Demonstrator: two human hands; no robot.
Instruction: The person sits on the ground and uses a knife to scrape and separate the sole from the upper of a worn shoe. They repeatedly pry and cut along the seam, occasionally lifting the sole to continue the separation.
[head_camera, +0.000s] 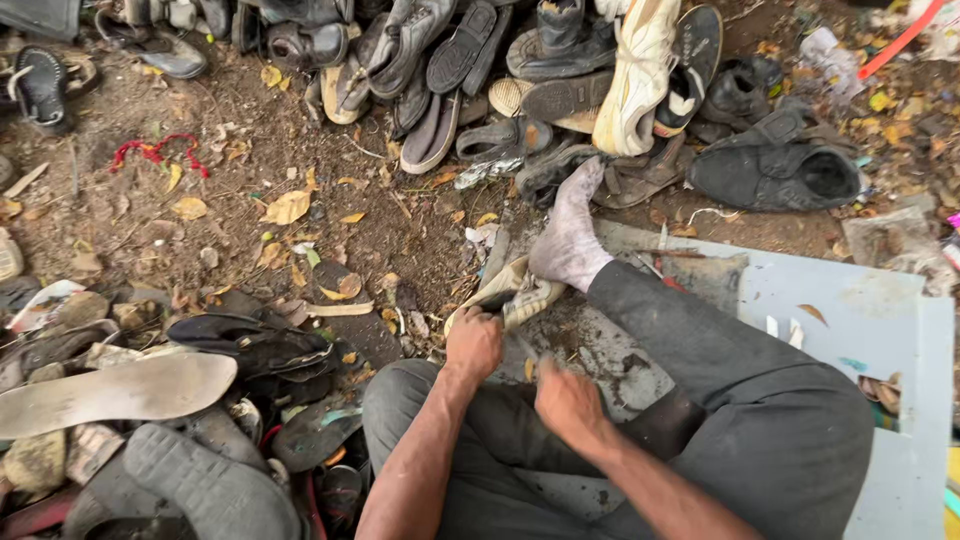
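Observation:
I sit on a pale board (850, 310) on dirt ground, one leg stretched out with a dusty bare foot (568, 235). A worn beige shoe (505, 295) lies under that foot's heel. My left hand (473, 343) is closed on the shoe's near end. My right hand (565, 400) rests close beside it on my dark trouser leg, fingers curled; whether it holds anything I cannot tell.
A heap of old shoes and sandals (560, 70) lies along the far side, with a black shoe (775, 170) at right. Loose soles (110, 390) and dark scraps pile at lower left. Dry leaves and a red string (155, 150) lie on the dirt.

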